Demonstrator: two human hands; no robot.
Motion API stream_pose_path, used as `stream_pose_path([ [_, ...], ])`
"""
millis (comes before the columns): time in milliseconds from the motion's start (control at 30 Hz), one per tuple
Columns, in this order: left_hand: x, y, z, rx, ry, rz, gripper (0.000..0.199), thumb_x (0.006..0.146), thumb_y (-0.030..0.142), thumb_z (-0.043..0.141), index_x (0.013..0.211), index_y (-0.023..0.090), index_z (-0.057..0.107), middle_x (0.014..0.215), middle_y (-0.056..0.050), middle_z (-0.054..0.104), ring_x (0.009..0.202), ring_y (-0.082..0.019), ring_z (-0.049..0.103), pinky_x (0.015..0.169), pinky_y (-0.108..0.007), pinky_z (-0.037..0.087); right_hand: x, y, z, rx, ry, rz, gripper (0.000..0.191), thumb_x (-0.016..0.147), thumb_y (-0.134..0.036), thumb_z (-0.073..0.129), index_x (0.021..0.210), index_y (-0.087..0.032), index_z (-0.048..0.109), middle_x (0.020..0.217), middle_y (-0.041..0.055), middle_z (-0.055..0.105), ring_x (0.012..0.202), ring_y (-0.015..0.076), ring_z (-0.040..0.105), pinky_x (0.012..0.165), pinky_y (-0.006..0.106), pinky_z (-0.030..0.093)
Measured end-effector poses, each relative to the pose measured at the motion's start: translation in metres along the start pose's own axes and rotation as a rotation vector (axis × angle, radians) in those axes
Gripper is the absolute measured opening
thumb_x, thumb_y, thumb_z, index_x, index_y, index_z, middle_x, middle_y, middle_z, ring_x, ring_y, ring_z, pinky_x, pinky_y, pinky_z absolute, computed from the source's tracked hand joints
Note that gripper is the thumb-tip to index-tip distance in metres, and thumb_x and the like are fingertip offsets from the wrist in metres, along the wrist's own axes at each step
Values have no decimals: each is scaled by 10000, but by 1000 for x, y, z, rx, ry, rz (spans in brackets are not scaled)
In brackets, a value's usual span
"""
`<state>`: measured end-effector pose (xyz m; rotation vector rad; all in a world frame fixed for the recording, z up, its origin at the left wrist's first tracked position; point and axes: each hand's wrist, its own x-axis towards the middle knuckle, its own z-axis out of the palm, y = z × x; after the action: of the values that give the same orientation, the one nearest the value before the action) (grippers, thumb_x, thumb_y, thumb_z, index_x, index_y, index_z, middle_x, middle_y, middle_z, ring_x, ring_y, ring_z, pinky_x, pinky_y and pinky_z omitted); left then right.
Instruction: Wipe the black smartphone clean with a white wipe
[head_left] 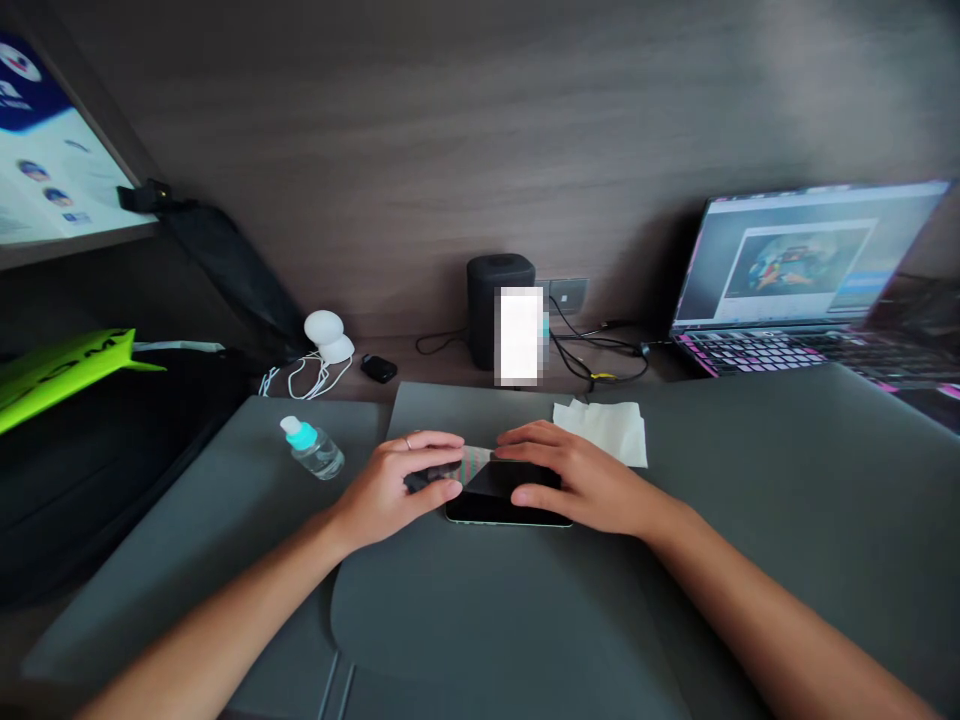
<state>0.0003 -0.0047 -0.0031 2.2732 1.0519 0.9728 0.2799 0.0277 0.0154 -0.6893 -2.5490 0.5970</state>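
Both left hand [401, 483] & right hand [589, 478] pinch a glossy see-thru film [474, 466] by its edges over a dark-screened smartphone [499, 512] lying mid-scene on the grey mat [487, 610], w/ white wipes [611, 430] just far right & a clear turquoise-collared btl [316, 452] to the left.

Two hands [583, 478], one phone [499, 508], one bottle [318, 456], one laptop [806, 265], one cylinder [481, 315]

Slim phone-like device [499, 509], glossy black face upward, pale edge; lying flat, long side crosswise, on a grey mat [480, 620]. Translucent strip [474, 463], pink-and-green striped, above its far left part; contact cannot be told.
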Motion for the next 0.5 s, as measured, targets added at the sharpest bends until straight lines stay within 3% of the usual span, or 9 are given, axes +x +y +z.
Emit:
stream_pose_path([
  [333,-2,-6,3,84,-167,-68,458,870,404,707,1298,262,629,1434,-68,553,1250,-273,582,1071,-478,464,-2,4,4,-5,-126,88,514,894,-434,650,1350,-209,581,1304,113,581,1166,248,574,1018,407,449],
  [500,-1,-3,3,184,-276,-128,559,814,393,761,1329,259,591,1398,-66,580,1245,-279,568,1071,-478,453,-3,2,4,-30,-170,117,510,865,-402,685,1332,-219,594,1247,103,578,1145,250,561,999,405,456],
])
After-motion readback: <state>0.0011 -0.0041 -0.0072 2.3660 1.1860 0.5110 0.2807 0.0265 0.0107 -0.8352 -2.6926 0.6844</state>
